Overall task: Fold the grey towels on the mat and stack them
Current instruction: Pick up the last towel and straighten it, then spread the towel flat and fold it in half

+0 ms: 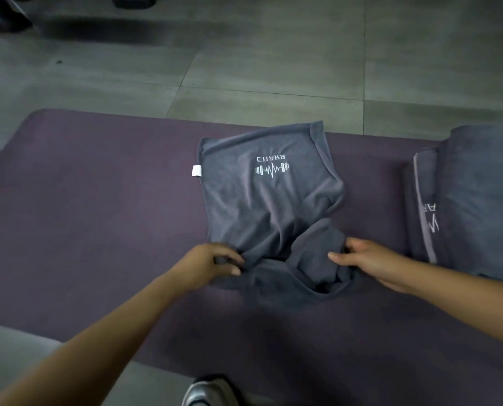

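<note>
A grey towel (262, 200) with a white logo and a small white tag lies partly folded in the middle of the purple mat (97, 200). Its near edge is bunched and rumpled. My left hand (212, 262) pinches the near left corner of this towel. My right hand (367, 262) grips the bunched near right corner, thumb on top of the cloth. A pile of more grey towels (473, 200) sits on the mat at the right edge of the view, beside my right forearm.
Grey floor tiles (273, 54) lie beyond the mat's far edge. A dark object (4, 16) stands at the far left corner. The toe of a shoe (206, 391) shows at the bottom, at the mat's near edge.
</note>
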